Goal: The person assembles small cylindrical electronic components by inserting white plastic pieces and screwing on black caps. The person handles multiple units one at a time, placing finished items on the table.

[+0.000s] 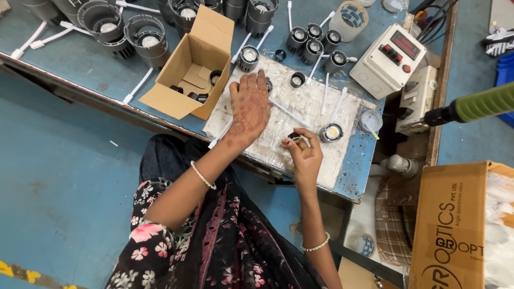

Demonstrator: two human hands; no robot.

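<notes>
A blue tabletop [80, 69] stands over a blue floor, with a white plastic-wrapped work pad [300, 115] at its near edge. The left hand [249, 107] lies palm down on the pad, fingers spread, over a small dark ring part that is mostly hidden beneath it. The right hand [305, 152] pinches a small black lens holder [295, 137] between fingertips, just right of the left wrist. A round lamp module [331, 132] sits just beyond the right hand, nearer to it than to the left. An open cardboard box [187, 69] of black parts stands left; grey lamp housings [313, 43] and a white control box [388, 59] lie farther back.
</notes>
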